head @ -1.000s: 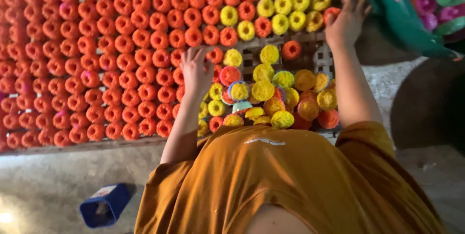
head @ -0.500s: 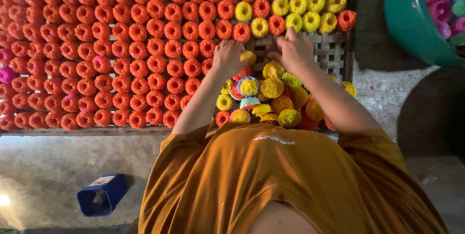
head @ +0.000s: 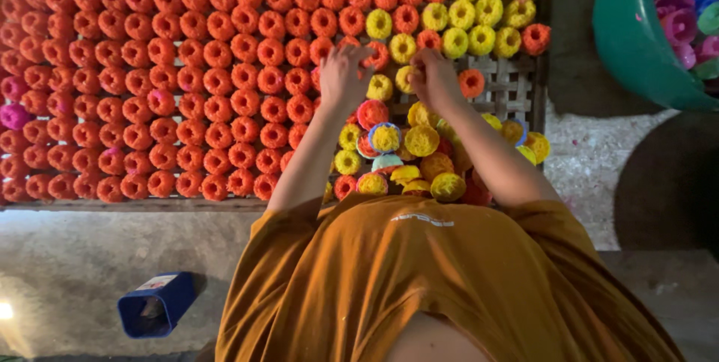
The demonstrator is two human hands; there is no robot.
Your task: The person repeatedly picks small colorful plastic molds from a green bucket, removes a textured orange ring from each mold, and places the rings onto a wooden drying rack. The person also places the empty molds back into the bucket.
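The left hand (head: 343,76) lies palm down with fingers spread loosely, fingertips touching the red cups (head: 225,77) at the edge of the filled rows; whether it pinches one cannot be told from here. The right hand (head: 434,77), just at its 3 o'clock, is curled with fingers bent together over a yellow cup (head: 405,77) between the two hands, and seems to grip it, though the fingers hide the contact. At 6 o'clock from both hands, between the forearms, sits a loose pile (head: 408,156) of yellow, red and a few blue-rimmed cups, heaped on a woven tray (head: 509,89) whose bare slats show at 3 o'clock from the right hand. A single red cup (head: 471,82) stands on the slats just beside the right hand. At 12 o'clock the rows turn yellow (head: 479,10), with one red cup (head: 536,38) at their right end. From 9 o'clock outward the red rows fill the tray, with a few pink cups (head: 13,116) at the far left edge. At 2 o'clock, well apart, a green basin (head: 636,40) holds purple and blue cups. At 7 o'clock, on the concrete floor (head: 67,257), lies a blue box (head: 153,303) on its side. The person's orange shirt (head: 419,280) fills the near foreground.
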